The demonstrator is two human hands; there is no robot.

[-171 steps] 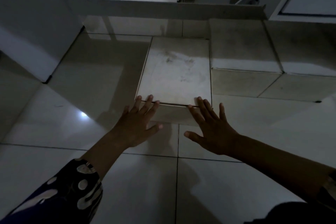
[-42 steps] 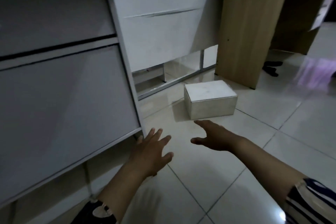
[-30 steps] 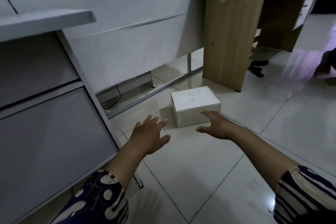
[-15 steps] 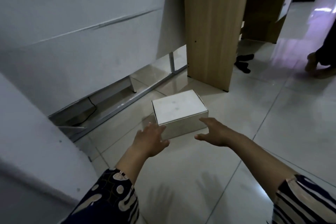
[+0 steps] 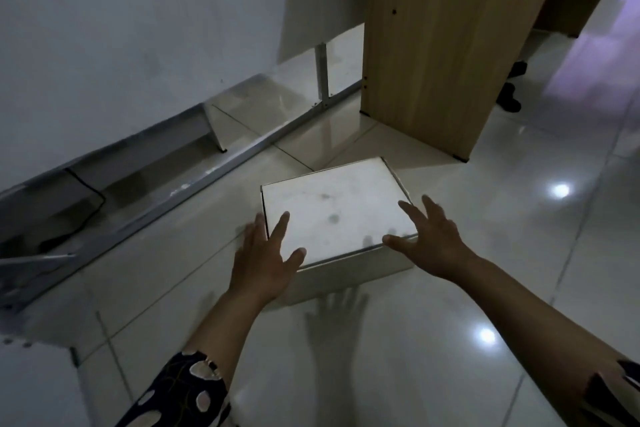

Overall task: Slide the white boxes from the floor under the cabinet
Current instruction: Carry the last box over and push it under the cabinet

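A white box (image 5: 332, 211) with a smudged lid sits on the tiled floor in front of a white cabinet (image 5: 138, 28) raised on metal legs. My left hand (image 5: 266, 256) is at the box's near left corner, fingers spread, some over the lid edge. At the near right corner my right hand (image 5: 426, 239) has its fingers spread, thumb at the lid's edge. Neither hand is closed around the box. A low gap (image 5: 242, 114) under the cabinet lies left of and beyond the box.
A metal rail (image 5: 173, 191) runs along the cabinet's base, with a black cable (image 5: 86, 198) in the gap at left. A wooden desk panel (image 5: 450, 45) stands just behind the box. Dark shoes (image 5: 509, 97) lie beyond it.
The view has swung from the earlier box pushed under a cabinet to this second box. Both hands have reached forward and arrived at its near corners.
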